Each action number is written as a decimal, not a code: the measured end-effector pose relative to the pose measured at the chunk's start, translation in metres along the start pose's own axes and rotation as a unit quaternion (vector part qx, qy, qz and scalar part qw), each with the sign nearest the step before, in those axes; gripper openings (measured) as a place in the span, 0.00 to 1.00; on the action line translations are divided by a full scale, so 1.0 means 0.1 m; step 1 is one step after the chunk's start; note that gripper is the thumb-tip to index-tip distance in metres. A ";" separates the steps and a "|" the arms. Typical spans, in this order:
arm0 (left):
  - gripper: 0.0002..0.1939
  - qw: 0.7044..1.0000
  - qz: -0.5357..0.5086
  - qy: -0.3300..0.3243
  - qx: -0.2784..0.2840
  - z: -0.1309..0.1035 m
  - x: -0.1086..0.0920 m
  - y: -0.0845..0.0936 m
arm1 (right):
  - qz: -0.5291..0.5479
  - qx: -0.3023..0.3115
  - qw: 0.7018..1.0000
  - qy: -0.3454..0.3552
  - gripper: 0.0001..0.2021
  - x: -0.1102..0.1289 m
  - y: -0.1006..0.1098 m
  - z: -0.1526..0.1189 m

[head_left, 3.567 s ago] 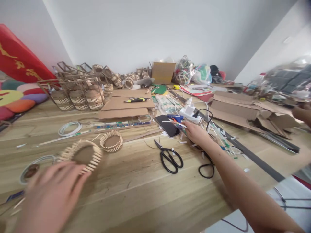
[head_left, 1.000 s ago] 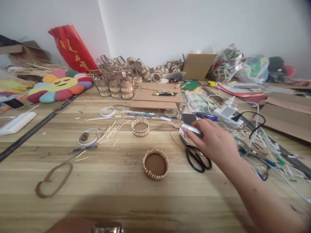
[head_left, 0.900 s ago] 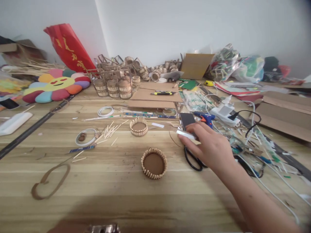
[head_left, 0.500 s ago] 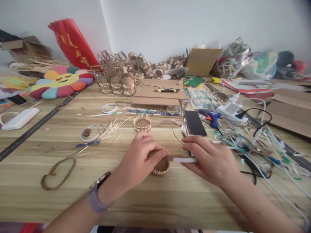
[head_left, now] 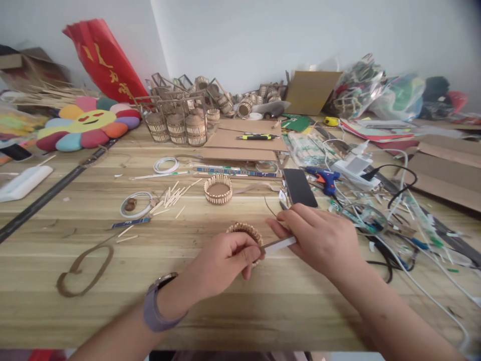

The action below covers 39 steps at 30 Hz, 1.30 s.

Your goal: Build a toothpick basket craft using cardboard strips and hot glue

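A small round basket (head_left: 244, 228) walled with short wooden sticks sits on the table, partly hidden behind my left hand (head_left: 229, 258). That hand is closed over the basket's near side, thumb and finger pinching one end of a narrow brown strip with a white backing (head_left: 278, 245). The strip's other end runs into the closed fingers of my right hand (head_left: 319, 240), just to the right. Beyond them stands a second round stick basket (head_left: 218, 190) with a brown base. Several loose wooden sticks (head_left: 173, 196) lie to its left.
A phone (head_left: 299, 187), a blue glue gun (head_left: 326, 179) and tangled cables lie at the right. A curled brown strip (head_left: 84, 271) is at the left. Further back are cardboard (head_left: 244, 153), a yellow-black cutter (head_left: 257, 137) and framed stick baskets (head_left: 176, 128).
My left hand has moved from inside the basket to its near right side and pinches the strip there. My right hand has shifted slightly left, and the strip now slants.
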<state>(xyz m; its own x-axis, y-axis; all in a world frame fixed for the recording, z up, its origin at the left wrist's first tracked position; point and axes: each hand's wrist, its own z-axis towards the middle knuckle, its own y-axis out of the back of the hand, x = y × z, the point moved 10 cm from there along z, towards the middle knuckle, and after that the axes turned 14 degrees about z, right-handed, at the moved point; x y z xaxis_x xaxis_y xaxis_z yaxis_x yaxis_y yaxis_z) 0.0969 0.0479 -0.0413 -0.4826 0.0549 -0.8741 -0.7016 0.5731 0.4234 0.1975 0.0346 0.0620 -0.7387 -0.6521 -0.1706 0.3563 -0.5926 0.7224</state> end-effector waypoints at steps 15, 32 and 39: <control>0.14 0.994 0.077 -0.005 -0.078 0.05 0.09 0.18 | 0.323 0.201 0.916 -0.130 0.09 0.02 -0.45 -0.15; 0.11 0.985 -0.052 -0.013 -0.165 -0.05 0.20 0.27 | 0.464 0.127 0.849 -0.219 0.12 0.10 -0.61 -0.09; 0.09 0.960 -0.250 -0.027 -0.121 0.01 0.16 0.17 | 0.552 0.130 0.755 -0.328 0.14 0.01 -0.69 -0.19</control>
<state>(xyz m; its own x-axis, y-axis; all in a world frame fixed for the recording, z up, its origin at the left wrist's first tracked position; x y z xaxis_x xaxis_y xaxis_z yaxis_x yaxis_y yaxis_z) 0.0776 0.0590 -0.0487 -0.0312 -0.1319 -0.9908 -0.9428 0.3331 -0.0147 0.1834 0.0656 -0.0004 -0.2284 -0.2559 0.9393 0.9006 0.3109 0.3037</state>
